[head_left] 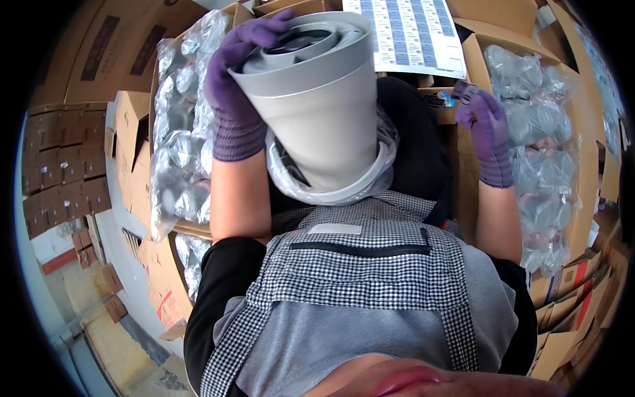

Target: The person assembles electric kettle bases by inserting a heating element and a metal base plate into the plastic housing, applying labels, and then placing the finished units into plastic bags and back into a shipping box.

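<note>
A tapered grey plastic vessel (317, 112), bucket-like with a ringed round opening on top, stands tilted before my lap. Its lower end sits in a clear plastic bag (291, 188). My left hand (235, 73), in a purple knit glove, grips its upper rim from the left, fingers curled over the edge. To the right, my right hand (488, 122), gloved alike, is raised and pinches a small dark piece (465, 91) whose kind I cannot make out. A bundle of dark cable (436, 100) with a blue tag lies just left of that hand.
Open cartons hold grey vessels wrapped in clear plastic on the left (182, 126) and right (532, 126). A sheet of printed labels (413, 36) lies at the far side. Flattened cardboard (575, 291) leans at lower right; stacked brown boxes (63, 165) stand far left.
</note>
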### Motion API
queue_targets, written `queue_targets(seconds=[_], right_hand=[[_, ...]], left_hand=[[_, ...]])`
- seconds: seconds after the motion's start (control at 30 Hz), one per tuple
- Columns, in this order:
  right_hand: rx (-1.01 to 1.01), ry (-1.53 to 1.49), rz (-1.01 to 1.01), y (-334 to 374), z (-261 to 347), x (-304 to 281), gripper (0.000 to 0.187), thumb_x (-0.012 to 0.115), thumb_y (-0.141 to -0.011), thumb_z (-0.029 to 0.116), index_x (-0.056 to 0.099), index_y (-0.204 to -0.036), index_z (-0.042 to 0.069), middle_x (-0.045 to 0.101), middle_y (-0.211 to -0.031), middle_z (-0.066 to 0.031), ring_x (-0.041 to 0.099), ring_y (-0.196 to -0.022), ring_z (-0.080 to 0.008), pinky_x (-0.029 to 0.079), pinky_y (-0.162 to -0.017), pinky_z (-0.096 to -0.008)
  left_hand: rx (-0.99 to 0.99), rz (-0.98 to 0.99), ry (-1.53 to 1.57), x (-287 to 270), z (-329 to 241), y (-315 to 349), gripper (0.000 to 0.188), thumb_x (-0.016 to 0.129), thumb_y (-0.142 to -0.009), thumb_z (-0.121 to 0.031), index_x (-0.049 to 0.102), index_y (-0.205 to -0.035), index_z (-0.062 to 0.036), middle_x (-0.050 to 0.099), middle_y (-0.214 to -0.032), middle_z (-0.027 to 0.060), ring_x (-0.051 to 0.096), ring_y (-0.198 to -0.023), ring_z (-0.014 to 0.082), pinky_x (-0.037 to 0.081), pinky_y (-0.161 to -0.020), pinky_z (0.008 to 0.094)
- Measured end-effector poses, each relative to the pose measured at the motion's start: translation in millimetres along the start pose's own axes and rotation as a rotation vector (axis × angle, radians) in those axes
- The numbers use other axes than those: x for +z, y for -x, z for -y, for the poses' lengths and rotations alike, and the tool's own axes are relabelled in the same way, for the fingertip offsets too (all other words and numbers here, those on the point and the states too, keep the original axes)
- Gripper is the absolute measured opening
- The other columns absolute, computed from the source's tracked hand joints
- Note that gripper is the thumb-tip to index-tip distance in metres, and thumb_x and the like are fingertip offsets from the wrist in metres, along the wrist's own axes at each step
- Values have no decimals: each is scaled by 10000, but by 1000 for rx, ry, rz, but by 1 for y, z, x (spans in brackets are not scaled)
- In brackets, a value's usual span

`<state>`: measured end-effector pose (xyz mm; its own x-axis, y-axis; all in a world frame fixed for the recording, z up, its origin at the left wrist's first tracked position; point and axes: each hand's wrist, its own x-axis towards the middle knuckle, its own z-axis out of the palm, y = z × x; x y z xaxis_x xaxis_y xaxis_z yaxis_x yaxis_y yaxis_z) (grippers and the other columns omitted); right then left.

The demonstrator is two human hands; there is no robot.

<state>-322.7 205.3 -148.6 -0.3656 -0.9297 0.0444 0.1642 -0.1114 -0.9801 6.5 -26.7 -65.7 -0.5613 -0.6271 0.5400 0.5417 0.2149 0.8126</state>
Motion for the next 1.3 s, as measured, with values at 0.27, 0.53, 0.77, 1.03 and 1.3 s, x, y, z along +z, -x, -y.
queue_targets(seconds=[0.27,0.53,0.77,1.03,1.3], right_hand=[[597,912,-424,-39,-181,-61,646,710,-816,654,735,-978,30,726,-953,-186,691,-943,-336,509,-840,-443],[702,436,-616,21,-156,-48,553,780,-845,466,678,-1109,-8,689,-941,-116,668,-861,-211,528,-778,-345],[-540,360,144,0,115,131,333,617,-1010,195,603,-1283,6,611,-902,-32,559,-701,-104,475,-642,-279],[-622,402,52,-2,125,114,196,662,-992,204,707,-1058,26,620,-828,-58,591,-718,-109,491,-636,-280],[-163,-509,580,-78,82,64,300,483,-1067,237,574,-863,36,515,-833,-53,476,-783,-144,423,-718,-291]], left_hand=[[-61,-97,63,25,0,-10,625,413,-967,-499,636,-989,84,619,-1084,226,542,-1248,430,337,-1171,613],[-77,-80,119,16,-2,-4,564,396,-968,-449,622,-979,67,619,-1158,262,500,-1315,454,340,-1168,584],[-91,-104,168,41,1,-13,360,421,-1028,-260,624,-1027,38,672,-1083,173,626,-1187,331,469,-1081,434],[317,97,-991,104,-63,-5,283,437,-1046,-156,660,-1140,-9,709,-1106,152,684,-1045,226,538,-924,332],[-68,526,-470,96,-70,-59,475,824,-701,-407,728,-990,-43,701,-1218,155,597,-1255,285,216,-1240,503]])
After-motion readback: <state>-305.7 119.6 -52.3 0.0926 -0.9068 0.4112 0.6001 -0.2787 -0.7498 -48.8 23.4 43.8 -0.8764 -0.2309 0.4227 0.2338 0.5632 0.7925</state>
